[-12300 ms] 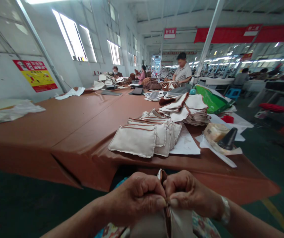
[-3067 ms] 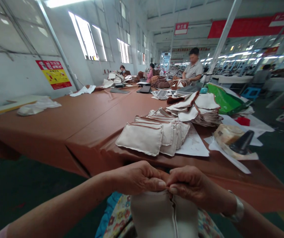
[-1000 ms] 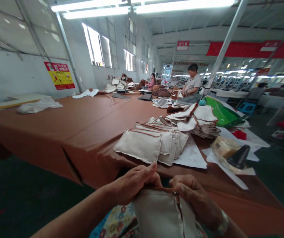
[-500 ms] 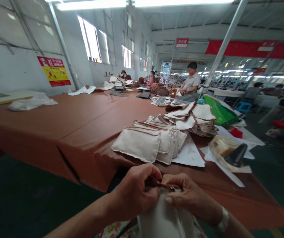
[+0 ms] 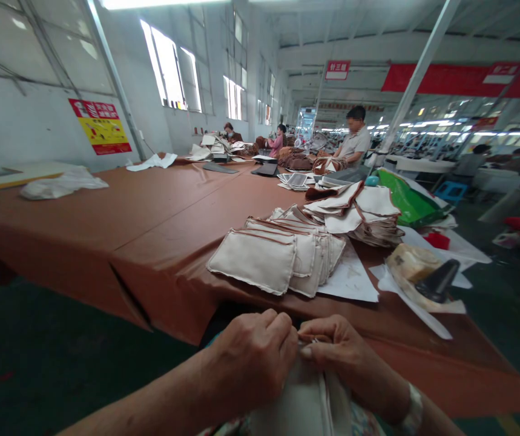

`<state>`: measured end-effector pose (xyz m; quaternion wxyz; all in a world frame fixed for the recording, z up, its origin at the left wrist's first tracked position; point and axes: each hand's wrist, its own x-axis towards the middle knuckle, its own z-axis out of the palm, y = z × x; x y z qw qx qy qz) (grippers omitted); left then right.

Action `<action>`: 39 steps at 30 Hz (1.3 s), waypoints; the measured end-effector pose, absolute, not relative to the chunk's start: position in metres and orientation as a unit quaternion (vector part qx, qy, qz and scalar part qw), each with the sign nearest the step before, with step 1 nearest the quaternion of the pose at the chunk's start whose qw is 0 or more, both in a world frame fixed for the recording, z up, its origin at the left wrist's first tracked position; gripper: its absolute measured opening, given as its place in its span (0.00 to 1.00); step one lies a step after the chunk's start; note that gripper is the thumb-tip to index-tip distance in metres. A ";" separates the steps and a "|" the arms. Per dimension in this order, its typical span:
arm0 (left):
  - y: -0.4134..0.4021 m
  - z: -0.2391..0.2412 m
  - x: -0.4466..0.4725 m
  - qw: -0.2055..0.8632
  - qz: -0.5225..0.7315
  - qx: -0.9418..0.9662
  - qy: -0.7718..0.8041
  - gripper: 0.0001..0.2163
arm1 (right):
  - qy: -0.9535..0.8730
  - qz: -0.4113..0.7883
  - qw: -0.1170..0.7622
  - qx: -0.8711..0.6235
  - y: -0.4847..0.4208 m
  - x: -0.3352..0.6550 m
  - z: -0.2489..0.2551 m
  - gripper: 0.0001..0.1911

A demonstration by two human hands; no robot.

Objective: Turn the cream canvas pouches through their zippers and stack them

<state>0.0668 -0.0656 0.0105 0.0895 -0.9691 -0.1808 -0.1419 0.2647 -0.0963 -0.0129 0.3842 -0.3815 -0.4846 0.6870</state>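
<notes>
My left hand point(image 5: 250, 358) and my right hand point(image 5: 341, 358) meet at the bottom centre, both pinched shut on the top edge of a cream fabric pouch point(image 5: 302, 402) that rests on my lap. The pouch has a zipper running down its middle. My right wrist carries a silver bracelet point(image 5: 411, 410). Just beyond my hands, on the brown table point(image 5: 118, 224), lies a fanned row of finished cream pouches point(image 5: 273, 257) with brown trim.
Behind the row sits a heap of cream and brown fabric pieces point(image 5: 355, 212), with a green bag point(image 5: 402, 200) to its right. White paper sheets, a tan bundle and a black cone point(image 5: 436, 280) lie at the table's right edge. Other people point(image 5: 353, 142) sit far down the table.
My hands have closed together again on the pouch's top edge, and my left fingers now curl over it. The camera view has shifted slightly.
</notes>
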 end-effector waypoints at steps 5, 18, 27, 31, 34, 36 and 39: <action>-0.069 0.013 0.070 0.090 -0.119 -0.969 -0.198 0.04 | -0.519 0.649 0.370 -0.415 -0.097 0.263 -0.010 0.10; -0.056 0.004 0.056 0.048 -0.165 -0.980 -0.103 0.05 | -0.396 0.739 0.380 -0.390 -0.096 0.266 -0.020 0.09; -0.049 0.005 0.057 -0.020 -0.199 -0.970 -0.135 0.07 | -0.388 0.722 0.391 -0.418 -0.093 0.264 -0.015 0.09; -0.049 0.006 0.061 -0.069 -0.244 -0.954 -0.158 0.06 | -0.420 0.711 0.380 -0.417 -0.095 0.264 -0.011 0.08; -0.049 0.008 0.064 -0.080 -0.236 -0.956 -0.153 0.07 | -0.438 0.705 0.369 -0.418 -0.096 0.265 -0.009 0.09; -0.050 0.009 0.066 -0.044 -0.226 -0.963 -0.142 0.08 | -0.437 0.705 0.371 -0.417 -0.097 0.265 -0.009 0.09; -0.055 0.008 0.068 0.053 -0.211 -0.970 -0.111 0.08 | -0.429 0.706 0.382 -0.414 -0.098 0.266 -0.014 0.08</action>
